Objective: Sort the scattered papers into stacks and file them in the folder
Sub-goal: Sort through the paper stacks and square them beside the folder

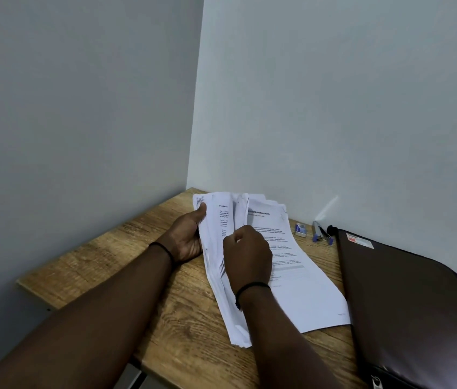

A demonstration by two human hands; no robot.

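Observation:
A thick stack of white printed papers (219, 279) is propped on its edge in the middle of the wooden desk (115, 256). My left hand (186, 237) grips the stack's left side, thumb over the top sheet. My right hand (247, 254) is closed on a few sheets at the front, peeling them apart from the rest. More printed sheets (300, 276) lie flat to the right, partly under my right hand. A dark brown folder (407, 299) lies closed at the desk's right side, touching the flat sheets' edge.
A small stapler box (301, 229) and a stapler with blue parts (321, 232) sit by the back wall, between the papers and the folder. Walls close off the desk at the back and left. Bare wood shows at the desk's left and front.

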